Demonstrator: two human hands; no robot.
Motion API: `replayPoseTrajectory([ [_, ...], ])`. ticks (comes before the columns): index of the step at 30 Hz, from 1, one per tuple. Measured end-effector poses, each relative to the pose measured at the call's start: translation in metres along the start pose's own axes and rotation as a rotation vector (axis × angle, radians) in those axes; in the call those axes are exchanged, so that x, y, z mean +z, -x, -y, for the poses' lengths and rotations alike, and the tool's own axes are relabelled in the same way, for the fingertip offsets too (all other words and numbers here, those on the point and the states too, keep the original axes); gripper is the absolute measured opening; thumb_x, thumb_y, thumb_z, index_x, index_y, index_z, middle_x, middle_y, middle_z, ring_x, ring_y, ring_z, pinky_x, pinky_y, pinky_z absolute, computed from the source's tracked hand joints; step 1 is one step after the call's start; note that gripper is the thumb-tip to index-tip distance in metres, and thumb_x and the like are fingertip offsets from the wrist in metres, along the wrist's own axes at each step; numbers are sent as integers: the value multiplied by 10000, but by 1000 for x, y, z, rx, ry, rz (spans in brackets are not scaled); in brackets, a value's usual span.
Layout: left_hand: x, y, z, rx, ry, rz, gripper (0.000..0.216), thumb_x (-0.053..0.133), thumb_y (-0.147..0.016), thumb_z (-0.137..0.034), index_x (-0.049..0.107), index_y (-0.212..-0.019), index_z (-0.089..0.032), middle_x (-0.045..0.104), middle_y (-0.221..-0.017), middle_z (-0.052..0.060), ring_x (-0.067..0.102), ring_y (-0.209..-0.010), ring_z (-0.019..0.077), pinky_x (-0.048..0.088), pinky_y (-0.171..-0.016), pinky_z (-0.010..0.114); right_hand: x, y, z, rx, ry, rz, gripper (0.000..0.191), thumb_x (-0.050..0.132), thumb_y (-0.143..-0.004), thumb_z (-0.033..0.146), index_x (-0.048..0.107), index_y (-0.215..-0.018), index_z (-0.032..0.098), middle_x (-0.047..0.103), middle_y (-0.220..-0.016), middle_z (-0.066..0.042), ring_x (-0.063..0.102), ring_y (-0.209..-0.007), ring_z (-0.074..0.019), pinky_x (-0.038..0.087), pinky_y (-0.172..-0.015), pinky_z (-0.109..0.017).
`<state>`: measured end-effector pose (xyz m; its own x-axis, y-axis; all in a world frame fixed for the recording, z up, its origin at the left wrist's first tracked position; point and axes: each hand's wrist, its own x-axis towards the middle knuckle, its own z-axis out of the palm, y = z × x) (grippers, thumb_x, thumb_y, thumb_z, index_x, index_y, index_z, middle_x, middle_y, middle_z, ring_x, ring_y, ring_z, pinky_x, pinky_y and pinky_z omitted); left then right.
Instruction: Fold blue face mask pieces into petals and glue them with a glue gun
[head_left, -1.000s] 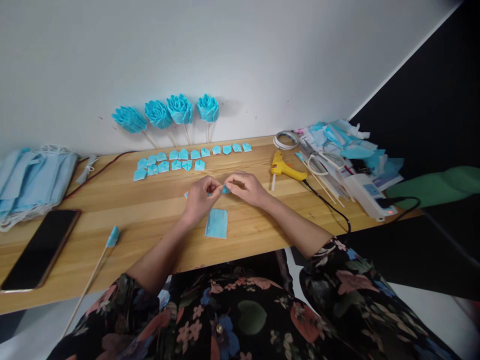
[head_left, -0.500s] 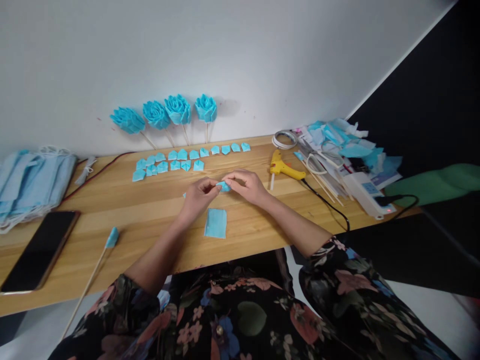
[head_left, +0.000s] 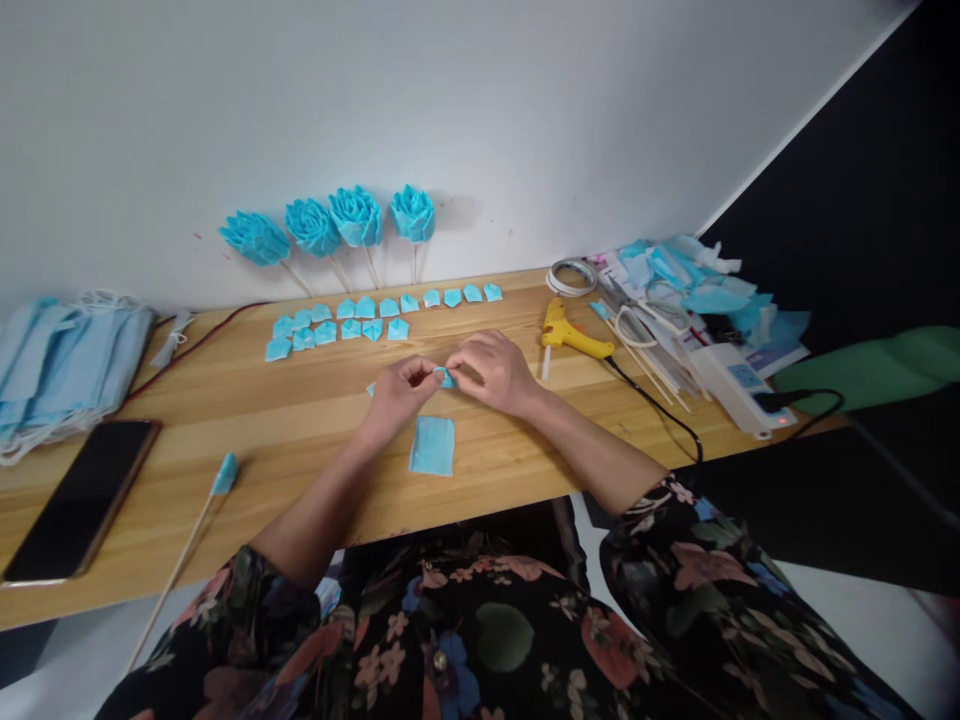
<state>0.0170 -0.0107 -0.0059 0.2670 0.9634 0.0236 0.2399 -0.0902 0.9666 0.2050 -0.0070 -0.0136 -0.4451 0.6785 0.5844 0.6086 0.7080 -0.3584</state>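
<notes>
Between my two hands, over the middle of the table, is a small blue fabric piece point(head_left: 447, 379), mostly covered by fingers. My left hand point(head_left: 401, 392) pinches its left side between thumb and fingertips. On the other side my right hand point(head_left: 496, 372) has its fingers curled in and pressed on the piece. A flat blue fabric square point(head_left: 432, 446) lies just in front of my hands. Part of another blue piece point(head_left: 370, 389) peeks out beside my left hand. Farther back, several folded blue petals point(head_left: 347, 329) lie in rows.
Four-petalled detail aside, several blue flowers on sticks point(head_left: 356, 217) lean on the wall. A yellow glue gun point(head_left: 574, 332), tape roll point(head_left: 571, 278), scissors point(head_left: 651, 318), fabric scraps point(head_left: 697, 275) and power strip point(head_left: 739, 390) are right. Masks point(head_left: 71, 365), a phone point(head_left: 82, 500) and a blue-tipped stick point(head_left: 180, 560) lie left.
My right hand's fingers have curled in more, and less of the blue piece shows between my hands. My left hand stays nearly in place.
</notes>
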Motion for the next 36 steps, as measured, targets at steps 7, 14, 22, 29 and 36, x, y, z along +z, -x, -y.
replayPoseTrajectory([
  [7,-1,-1,2,-25,49,-2,220,661,-731,-382,616,-684,-172,529,-606,-27,442,-576,106,331,-564,245,0,0,-2,43,-43,-13,138,537,-944,288,667,-916,251,709,-837,-23,617,-876,-208,409,-834,-378],
  [14,-2,-1,1,-30,35,-40,252,661,-737,-420,625,-695,-174,518,-614,-27,426,-583,107,315,-566,247,5,2,-7,111,-152,-53,143,579,-927,331,682,-903,234,714,-805,-14,625,-763,-173,431,-773,-332],
  [22,-2,-2,-2,-8,51,-11,283,632,-759,-459,610,-714,-181,507,-626,-25,429,-593,112,332,-568,246,5,1,-5,134,-148,-57,138,575,-890,278,646,-786,219,690,-747,-19,600,-716,-173,431,-743,-330],
  [29,-1,-3,6,29,68,-23,172,638,-764,-344,607,-738,-177,512,-641,-27,431,-583,98,326,-559,237,3,0,-2,97,-201,-42,178,543,-923,294,684,-838,225,707,-753,-16,617,-712,-163,445,-749,-328],
  [36,-2,-2,2,24,27,-24,172,624,-765,-340,579,-718,-180,493,-621,-33,420,-572,102,313,-554,244,3,0,-1,134,-252,-84,108,593,-882,251,672,-817,215,708,-763,-11,617,-716,-159,443,-747,-317],
])
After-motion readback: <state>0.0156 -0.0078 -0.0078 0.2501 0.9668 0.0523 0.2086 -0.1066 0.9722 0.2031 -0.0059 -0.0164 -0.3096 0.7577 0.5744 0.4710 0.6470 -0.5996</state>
